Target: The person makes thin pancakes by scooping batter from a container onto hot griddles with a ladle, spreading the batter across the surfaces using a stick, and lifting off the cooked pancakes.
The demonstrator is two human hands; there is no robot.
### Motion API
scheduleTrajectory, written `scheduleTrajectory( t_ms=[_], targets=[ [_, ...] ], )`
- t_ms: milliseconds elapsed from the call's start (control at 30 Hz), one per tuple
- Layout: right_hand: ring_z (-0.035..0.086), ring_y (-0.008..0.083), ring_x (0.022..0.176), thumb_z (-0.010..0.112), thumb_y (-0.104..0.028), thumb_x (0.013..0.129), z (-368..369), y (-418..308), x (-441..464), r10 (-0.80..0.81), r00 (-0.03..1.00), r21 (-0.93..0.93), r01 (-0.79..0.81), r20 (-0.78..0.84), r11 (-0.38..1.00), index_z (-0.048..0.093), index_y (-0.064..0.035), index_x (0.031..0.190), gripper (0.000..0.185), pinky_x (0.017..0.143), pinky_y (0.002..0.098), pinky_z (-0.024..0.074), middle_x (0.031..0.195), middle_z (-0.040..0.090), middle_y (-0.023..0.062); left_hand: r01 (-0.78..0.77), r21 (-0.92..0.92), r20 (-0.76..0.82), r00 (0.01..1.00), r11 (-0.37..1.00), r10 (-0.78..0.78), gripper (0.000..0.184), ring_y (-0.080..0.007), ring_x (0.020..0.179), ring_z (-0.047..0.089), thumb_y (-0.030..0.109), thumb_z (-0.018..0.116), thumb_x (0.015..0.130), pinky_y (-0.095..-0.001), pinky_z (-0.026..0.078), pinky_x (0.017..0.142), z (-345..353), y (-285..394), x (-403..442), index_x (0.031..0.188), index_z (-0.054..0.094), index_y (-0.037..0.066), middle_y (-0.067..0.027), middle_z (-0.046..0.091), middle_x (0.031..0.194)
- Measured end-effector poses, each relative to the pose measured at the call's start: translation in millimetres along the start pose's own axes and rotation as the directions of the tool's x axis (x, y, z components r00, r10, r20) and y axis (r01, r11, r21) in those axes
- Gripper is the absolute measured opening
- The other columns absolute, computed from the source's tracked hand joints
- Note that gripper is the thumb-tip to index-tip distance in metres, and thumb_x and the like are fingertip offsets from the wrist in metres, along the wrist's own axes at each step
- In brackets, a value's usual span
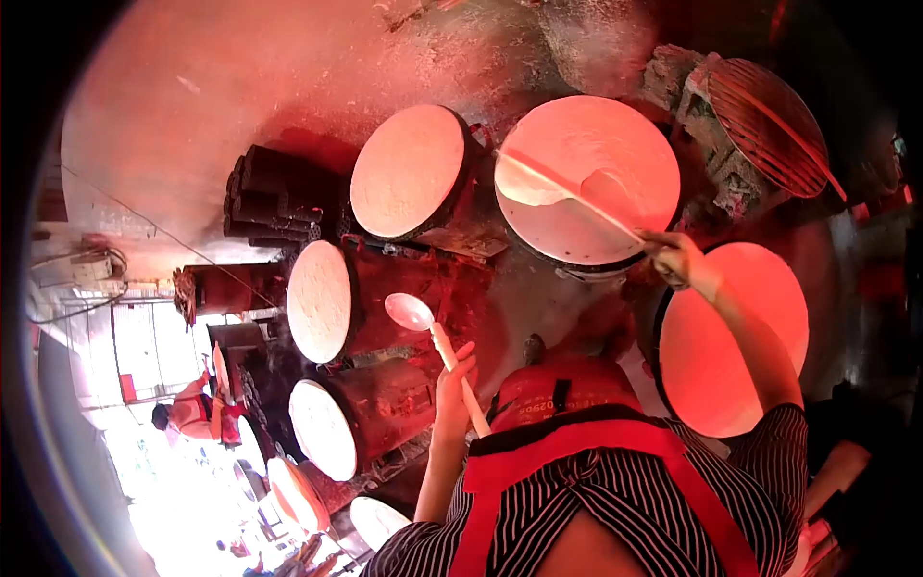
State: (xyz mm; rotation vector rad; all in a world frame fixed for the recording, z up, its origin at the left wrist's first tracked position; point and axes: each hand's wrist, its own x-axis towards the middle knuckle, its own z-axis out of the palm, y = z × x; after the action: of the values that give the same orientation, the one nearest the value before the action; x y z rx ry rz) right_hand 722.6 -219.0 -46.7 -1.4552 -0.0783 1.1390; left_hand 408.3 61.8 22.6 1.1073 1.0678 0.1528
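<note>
Reddish light washes a stained wall (279, 77) and the bare floor (519, 298), with bright daylight at the far left, where another person (197, 413) stands among more round surfaces. Fingers of the right hand (676, 262) are wrapped around one end of a long flat stick (567, 188), just past the lower-right edge of a round plate (548, 236); its other end reaches the plate's left edge. The stick looks light and stiff, probably wooden, and the end held outside the rim seems the sensible grip, since the plate may be hot. Fingers of the left hand (456, 385) curl around the handle of a ladle (411, 312), whose bowl is raised well apart from that plate. It too should be light; its shaft gives a firm hold, though residue could make it slippery. Pale, batter-like matter (630, 144) coats most of the plate, thicker at the left beside the stick, while the lower-left part looks greyer and thinly covered; such a layer would be soft and easily torn. I cannot tell how much the ladle's bowl contains. Pale surfaces cap the neighbouring drums (389, 413) at left, their insides hidden, and another pale disc (711, 356) lies beneath the right forearm.
</note>
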Motion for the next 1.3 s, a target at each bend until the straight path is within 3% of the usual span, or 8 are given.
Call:
scheduleTrajectory(
  t_ms=[400, 533, 667, 767, 933, 1067, 1233, 1300],
  targets=[
    [0.030, 0.0052, 0.039, 0.051, -0.021, 0.094, 113.1, 148.9, -60.0, -0.131, 0.926, 0.153, 0.195, -0.354, 0.969, 0.051, -0.0149, 0.128, 0.034, 0.036, 0.0218, 0.0226, 0.058, 0.038, -0.0078, 0.033, 0.271, 0.309, 0.944, 0.962, -0.119, 0.037, -0.0003, 0.082, 0.048, 0.011, 0.061, 0.085, -0.0165, 0.037, 0.075, -69.7, 38.4, 116.1, 0.121, 0.057, 0.008, 0.0037, 0.057, 0.104],
    [0.030, 0.0051, 0.036, 0.051, -0.023, 0.094, 219.5, 133.1, -32.2, 0.119, 0.777, 0.577, 0.346, -0.619, 0.740, 0.054, -0.0215, 0.123, 0.029, 0.035, 0.0206, 0.0214, 0.057, 0.039, -0.0091, 0.017, 0.271, 0.337, 0.935, 0.962, -0.111, 0.039, -0.0040, 0.079, 0.049, 0.015, 0.063, 0.084, -0.0196, 0.038, 0.074, -116.8, 42.4, 157.7, 0.120, 0.056, 0.001, 0.0012, 0.058, 0.097],
    [0.038, 0.0048, 0.046, 0.041, -0.025, 0.095, 318.8, 91.5, 140.3, -0.230, 0.498, 0.136, 0.595, -0.836, 0.792, 0.054, -0.0174, 0.120, 0.029, 0.038, 0.0223, 0.0300, 0.062, 0.044, -0.0072, 0.012, 0.262, 0.272, 0.958, 0.965, -0.086, 0.042, -0.0083, 0.083, 0.051, 0.018, 0.064, 0.085, -0.0215, 0.038, 0.080, -176.8, 44.9, 163.2, 0.119, 0.056, -0.004, -0.0031, 0.060, 0.105],
    [0.061, 0.0185, 0.083, 0.044, -0.021, 0.095, 340.0, 4.8, 241.8, -0.320, 0.575, 0.044, 0.530, -0.753, 0.847, 0.047, -0.0041, 0.128, 0.038, 0.073, 0.0349, 0.0483, 0.099, 0.064, 0.0104, -0.094, 0.263, 0.264, 0.964, 0.960, 0.023, 0.030, -0.0149, 0.111, 0.048, 0.014, 0.062, 0.086, -0.0246, 0.034, 0.094, -227.7, 49.6, 146.9, 0.111, 0.061, -0.003, -0.0103, 0.054, 0.122],
    [0.062, 0.0355, 0.088, 0.044, -0.024, 0.095, 353.4, -35.7, 369.9, -0.199, 0.033, -0.145, 0.570, -0.979, 0.809, 0.048, -0.0072, 0.127, 0.036, 0.073, 0.0396, 0.0482, 0.099, 0.064, 0.0207, -0.104, 0.235, 0.203, 0.978, 0.966, 0.056, 0.025, -0.0197, 0.126, 0.039, 0.010, 0.060, 0.086, -0.0289, 0.029, 0.101, -269.3, 55.6, 128.9, 0.108, 0.062, -0.002, -0.0143, 0.048, 0.130],
    [0.063, 0.0311, 0.091, 0.046, -0.019, 0.094, 370.3, 34.3, 372.1, -0.170, -0.040, -0.151, 0.684, -0.985, 0.714, 0.047, -0.0072, 0.129, 0.038, 0.077, 0.0362, 0.0482, 0.101, 0.064, 0.0186, 0.027, 0.177, 0.275, 0.958, 0.984, -0.076, 0.036, -0.0173, 0.117, 0.044, 0.011, 0.060, 0.086, -0.0285, 0.033, 0.098, -273.2, 65.4, 128.9, 0.120, 0.055, -0.001, -0.0090, 0.052, 0.123],
    [0.060, 0.0211, 0.100, 0.046, -0.013, 0.092, 370.2, 114.7, 289.0, -0.161, 0.183, 0.008, 0.684, -0.970, 0.729, 0.043, -0.0054, 0.133, 0.042, 0.087, 0.0295, 0.0451, 0.110, 0.061, 0.0124, -0.051, 0.212, 0.434, 0.900, 0.976, -0.047, 0.039, -0.0146, 0.115, 0.045, 0.010, 0.059, 0.086, -0.0271, 0.031, 0.100, -262.8, 55.7, 151.2, 0.123, 0.053, -0.002, -0.0060, 0.054, 0.122],
    [0.050, 0.0165, 0.066, 0.043, -0.018, 0.094, 372.5, 91.4, 208.0, -0.062, 0.405, 0.230, 0.631, -0.912, 0.741, 0.041, -0.0187, 0.133, 0.039, 0.055, 0.0305, 0.0396, 0.089, 0.058, 0.0052, -0.070, 0.187, 0.464, 0.886, 0.980, -0.026, 0.038, -0.0130, 0.114, 0.046, 0.009, 0.058, 0.087, -0.0260, 0.032, 0.099, -248.1, 60.5, 142.1, 0.123, 0.054, -0.002, -0.0055, 0.054, 0.121]
  ],
)
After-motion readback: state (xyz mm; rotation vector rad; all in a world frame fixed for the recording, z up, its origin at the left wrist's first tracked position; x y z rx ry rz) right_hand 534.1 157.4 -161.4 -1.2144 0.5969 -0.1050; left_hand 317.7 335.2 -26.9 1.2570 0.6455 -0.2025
